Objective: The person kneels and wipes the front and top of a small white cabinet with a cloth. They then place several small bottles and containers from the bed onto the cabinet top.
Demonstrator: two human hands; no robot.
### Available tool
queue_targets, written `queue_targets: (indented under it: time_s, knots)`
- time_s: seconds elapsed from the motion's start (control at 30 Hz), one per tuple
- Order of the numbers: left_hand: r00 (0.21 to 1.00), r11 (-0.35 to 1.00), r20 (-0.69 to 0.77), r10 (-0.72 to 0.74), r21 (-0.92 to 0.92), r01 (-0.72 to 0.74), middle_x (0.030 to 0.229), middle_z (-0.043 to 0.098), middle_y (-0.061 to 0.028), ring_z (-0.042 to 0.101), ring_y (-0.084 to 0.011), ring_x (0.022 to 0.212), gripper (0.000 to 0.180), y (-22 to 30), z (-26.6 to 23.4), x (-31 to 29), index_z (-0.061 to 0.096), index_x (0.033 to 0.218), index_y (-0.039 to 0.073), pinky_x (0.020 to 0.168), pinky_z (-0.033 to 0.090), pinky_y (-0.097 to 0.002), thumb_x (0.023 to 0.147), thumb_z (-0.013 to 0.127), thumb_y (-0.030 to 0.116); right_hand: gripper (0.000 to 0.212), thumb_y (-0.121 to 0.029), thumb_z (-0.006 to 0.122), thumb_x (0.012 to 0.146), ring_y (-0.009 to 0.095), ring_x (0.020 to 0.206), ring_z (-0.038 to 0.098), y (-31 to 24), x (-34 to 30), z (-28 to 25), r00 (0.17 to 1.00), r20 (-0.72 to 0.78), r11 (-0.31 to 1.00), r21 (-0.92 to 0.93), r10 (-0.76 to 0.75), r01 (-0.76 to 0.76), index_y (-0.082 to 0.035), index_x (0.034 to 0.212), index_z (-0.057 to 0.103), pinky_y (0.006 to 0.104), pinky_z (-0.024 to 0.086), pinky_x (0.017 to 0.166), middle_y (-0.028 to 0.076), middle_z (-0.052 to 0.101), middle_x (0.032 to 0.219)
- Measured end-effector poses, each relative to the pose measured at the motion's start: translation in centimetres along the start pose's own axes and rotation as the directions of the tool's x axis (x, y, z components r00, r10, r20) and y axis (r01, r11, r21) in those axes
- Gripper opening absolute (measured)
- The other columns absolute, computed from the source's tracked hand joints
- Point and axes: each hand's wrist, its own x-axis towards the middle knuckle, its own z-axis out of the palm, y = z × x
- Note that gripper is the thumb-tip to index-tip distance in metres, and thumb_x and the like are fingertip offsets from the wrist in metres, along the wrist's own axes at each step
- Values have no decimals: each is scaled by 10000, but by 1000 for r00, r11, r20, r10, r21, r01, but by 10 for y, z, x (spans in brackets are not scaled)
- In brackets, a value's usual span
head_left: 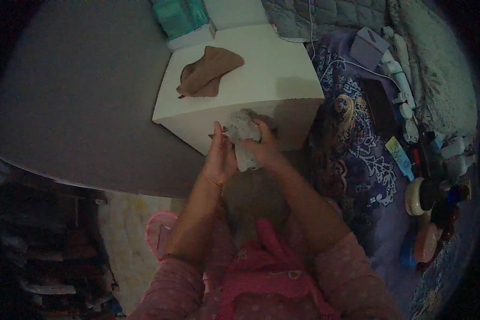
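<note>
In low light, we look down on two bare hands at work before the front face of a white cabinet (272, 58). Our right hand (262, 146) closes thumb and fingers on a crumpled pale cloth (244, 128), which hangs bunched between the hands, in front of the cabinet's edge. Our left hand (221, 157), one digit raised and spread from the rest, stands half open at the cloth's left side; whether it pinches any of the fabric, we cannot tell. On the cabinet top lies a folded brown cloth (213, 72), and behind it, toward the left, a green package (180, 18) rests on a white box (193, 38). To our right, a purple patterned bedcover (370, 202) bears a lilac box (369, 45), a yellow-and-blue tube (400, 157) and a round pale container (415, 197). We wear pink dotted sleeves (352, 269).
</note>
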Motion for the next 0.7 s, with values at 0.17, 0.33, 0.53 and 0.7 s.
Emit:
queue_targets:
  time_s: [0.17, 0.33, 0.53, 0.7]
  knots:
    - [926, 941, -309, 216, 319, -113, 972, 585, -52, 524, -196, 936, 508, -6, -41, 23, 604, 1000, 98, 855, 357, -423, 879, 450, 567, 617, -123, 626, 788, 261, 1144, 416, -49, -7, -9, 845, -505, 922, 386, 177, 38, -67, 1314, 308, 367, 355, 974, 163, 369, 1296]
    - [926, 971, -323, 198, 193, -140, 890, 596, -25, 536, -170, 899, 411, 5, -57, 21, 600, 975, 105, 802, 394, -366, 895, 480, 490, 572, -134, 575, 805, 257, 1125, 421, -1, 40, -32, 483, -809, 853, 478, 336, 207, -66, 1303, 304, 373, 361, 960, 159, 391, 1264]
    - [922, 979, -348, 169, 164, -117, 910, 597, 10, 526, -109, 830, 316, 2, -42, 20, 580, 960, 113, 687, 422, -295, 934, 442, 396, 460, -245, 512, 847, 260, 1087, 454, 157, 99, -76, 532, -768, 901, 434, 357, 22, -42, 1241, 390, 386, 393, 921, 156, 445, 1212]
    - [940, 980, -299, 168, 153, -126, 880, 580, -6, 520, -119, 821, 267, 3, -49, 22, 576, 946, 115, 693, 419, -305, 915, 466, 357, 441, -336, 460, 882, 262, 1055, 482, 187, 110, -85, 730, -422, 737, 656, 537, -162, -21, 1190, 461, 396, 420, 888, 153, 490, 1168]
